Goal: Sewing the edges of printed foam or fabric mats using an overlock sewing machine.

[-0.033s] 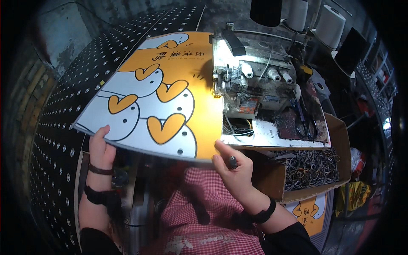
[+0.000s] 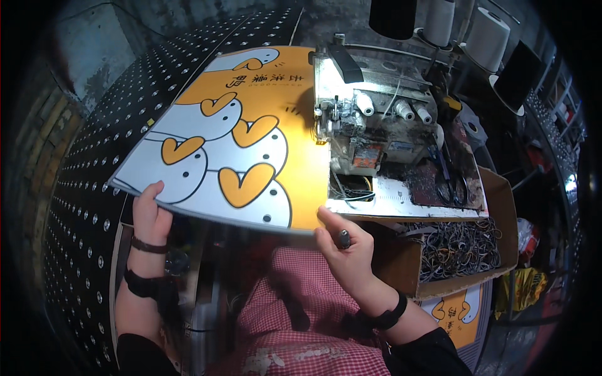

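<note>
An orange and white mat (image 2: 213,169) printed with cartoon ducks lies under the sewing machine (image 2: 376,106), its right edge along the needle area. My left hand (image 2: 152,216) is closed on the mat's near edge towards the left, thumb on top. At the near right corner, my right hand (image 2: 348,247) pinches the mat between thumb and fingers. A small dark object with a metallic end (image 2: 343,239) pokes out of that same hand; its kind cannot be made out. The machine's lamp lights the mat's right side.
Black-handled scissors (image 2: 454,178) lie on the machine's right side. Below stands a cardboard box (image 2: 401,266) of tangled trimmings (image 2: 458,250), with another printed mat (image 2: 464,313) beneath. Thread cones (image 2: 486,37) stand behind. A black, silver-dotted table (image 2: 81,219) spreads leftward.
The mat has slid slightly away from me along the machine, its near edge now a little farther up. Both hands keep their hold and have barely shifted.
</note>
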